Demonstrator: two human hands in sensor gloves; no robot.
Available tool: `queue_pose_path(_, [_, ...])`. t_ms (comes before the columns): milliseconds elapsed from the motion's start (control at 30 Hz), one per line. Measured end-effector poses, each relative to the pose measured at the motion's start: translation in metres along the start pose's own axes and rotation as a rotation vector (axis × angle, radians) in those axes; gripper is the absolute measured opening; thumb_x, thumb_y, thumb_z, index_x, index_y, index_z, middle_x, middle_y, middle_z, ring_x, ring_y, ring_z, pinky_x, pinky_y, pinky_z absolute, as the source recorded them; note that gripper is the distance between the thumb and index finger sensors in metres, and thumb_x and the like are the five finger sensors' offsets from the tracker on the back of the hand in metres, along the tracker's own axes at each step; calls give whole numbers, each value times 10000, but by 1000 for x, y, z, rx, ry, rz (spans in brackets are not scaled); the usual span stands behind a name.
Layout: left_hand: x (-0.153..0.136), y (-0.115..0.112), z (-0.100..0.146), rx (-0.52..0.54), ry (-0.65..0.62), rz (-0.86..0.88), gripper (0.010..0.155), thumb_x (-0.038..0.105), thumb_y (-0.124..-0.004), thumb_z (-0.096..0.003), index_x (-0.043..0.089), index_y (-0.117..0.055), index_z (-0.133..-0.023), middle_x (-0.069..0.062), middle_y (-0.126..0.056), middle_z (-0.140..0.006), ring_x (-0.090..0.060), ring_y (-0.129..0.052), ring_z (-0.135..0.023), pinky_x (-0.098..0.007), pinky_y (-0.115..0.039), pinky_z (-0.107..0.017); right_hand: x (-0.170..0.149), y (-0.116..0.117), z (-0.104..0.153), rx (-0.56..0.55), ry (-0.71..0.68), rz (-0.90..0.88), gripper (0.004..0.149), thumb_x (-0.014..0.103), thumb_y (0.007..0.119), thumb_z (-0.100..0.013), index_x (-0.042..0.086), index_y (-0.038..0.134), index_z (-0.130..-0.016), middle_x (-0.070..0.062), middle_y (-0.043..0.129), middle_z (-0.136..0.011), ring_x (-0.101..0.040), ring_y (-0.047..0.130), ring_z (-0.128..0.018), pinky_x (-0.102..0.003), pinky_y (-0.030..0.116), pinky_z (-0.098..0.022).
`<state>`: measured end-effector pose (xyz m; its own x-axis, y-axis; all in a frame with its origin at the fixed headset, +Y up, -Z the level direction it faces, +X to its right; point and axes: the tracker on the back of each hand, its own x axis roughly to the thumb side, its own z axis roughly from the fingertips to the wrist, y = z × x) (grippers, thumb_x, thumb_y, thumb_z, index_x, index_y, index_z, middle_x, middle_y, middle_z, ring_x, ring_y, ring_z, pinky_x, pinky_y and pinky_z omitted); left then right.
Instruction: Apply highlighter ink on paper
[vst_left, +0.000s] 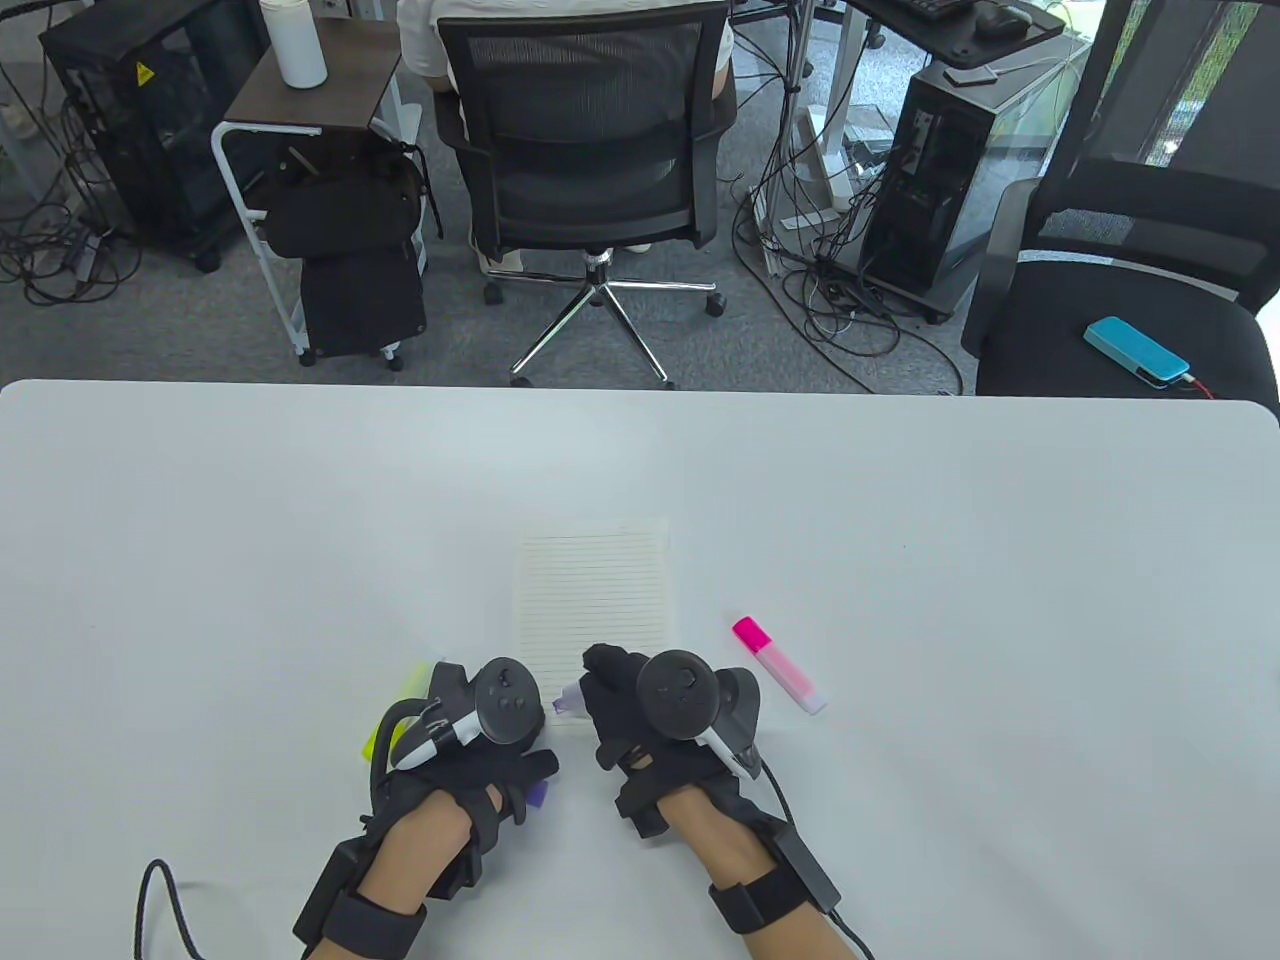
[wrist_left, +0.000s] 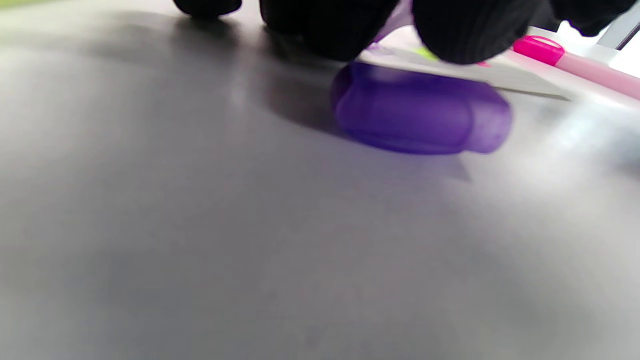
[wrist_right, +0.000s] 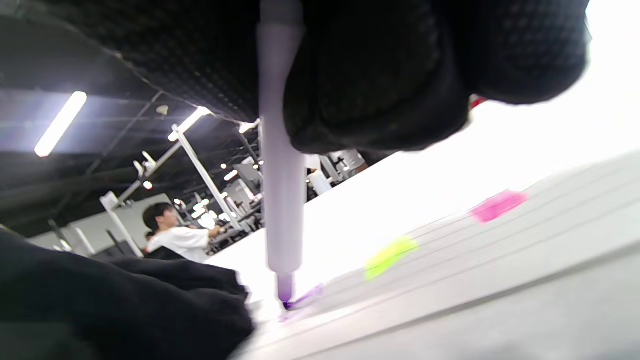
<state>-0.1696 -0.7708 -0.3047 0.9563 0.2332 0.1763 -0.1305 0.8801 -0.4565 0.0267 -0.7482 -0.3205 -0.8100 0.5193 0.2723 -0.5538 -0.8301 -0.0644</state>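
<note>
White counter (vst_left: 250, 560) holds lined paper (vst_left: 592, 600). Right hand (vst_left: 660, 720) grips the purple highlighter (wrist_right: 281, 200) upright, tip on the paper's 6 o'clock edge. Left hand (vst_left: 470, 740) rests by the purple cap (wrist_left: 420, 112); its grip I cannot tell.

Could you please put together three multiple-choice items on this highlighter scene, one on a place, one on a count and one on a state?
1. Where does the pink highlighter lie?
A. Right of the lined paper, on the table
B. On the paper
C. In the left hand

2. How many colours of ink mark the paper?
A. One
B. Two
C. Three

3. What state is the purple highlighter in?
A. Capped, lying flat
B. Uncapped, tip on the paper
C. Uncapped, held high above the paper

Answers:
1 A: the table view shows it lying beside the paper's right edge.
2 C: the right wrist view shows pink, yellow-green and purple marks.
3 B: the right hand holds it tip down; the purple cap lies on the table.
</note>
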Motion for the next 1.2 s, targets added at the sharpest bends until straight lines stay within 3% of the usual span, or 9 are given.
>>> queue_pose_path(267, [0, 0, 0, -1, -1, 0, 662, 555, -711, -447, 243, -648, -1027, -3, -478, -1151, -460, -484, -1046, -664, -396, -713, -1, 0, 1, 7, 10, -69, 358, 331, 883, -471, 170, 915, -788, -182, 996, -523, -284, 1002, -295, -496, 849, -311])
queue_pose_path(467, [0, 0, -1, -2, -1, 4, 660, 555, -711, -447, 245, -647, -1027, 0, -475, -1152, -460, -482, -1046, -664, -396, -712, -3, -6, 1, -25, 35, 15, 350, 336, 881, -472, 171, 920, -778, -174, 1001, -506, -274, 1001, -284, -494, 851, -307])
queue_pose_path(633, [0, 0, -1, -2, -1, 3, 662, 555, -711, -447, 243, -646, -1027, -2, -474, -1152, -460, -482, -1046, -663, -396, -713, -4, -3, 2, -4, 24, -80, 355, 332, 883, -473, 172, 915, -788, -180, 996, -521, -286, 998, -300, -503, 842, -320])
queue_pose_path(867, [-1, 0, -1, -3, -1, 6, 663, 555, -711, -447, 242, -644, -1028, -2, -471, -1152, -459, -479, -1046, -663, -396, -713, -5, -7, 2, -22, 33, -2, 348, 337, 883, -471, 173, 921, -776, -173, 1001, -506, -275, 999, -284, -497, 848, -311])
queue_pose_path(1000, [-1, 0, -1, -3, 0, 4, 661, 556, -709, -448, 244, -644, -1027, -1, -473, -1151, -459, -480, -1046, -663, -396, -713, -4, -2, 2, 3, 22, -81, 354, 332, 882, -471, 175, 917, -786, -178, 998, -520, -283, 998, -298, -501, 844, -320])
queue_pose_path(1200, [-1, 0, -1, -4, 0, 6, 662, 555, -710, -447, 245, -642, -1028, 0, -471, -1152, -460, -479, -1046, -663, -396, -713, -3, -5, 2, 31, 7, -62, 337, 336, 894, -464, 172, 939, -754, -173, 1006, -486, -271, 1001, -268, -495, 853, -301])
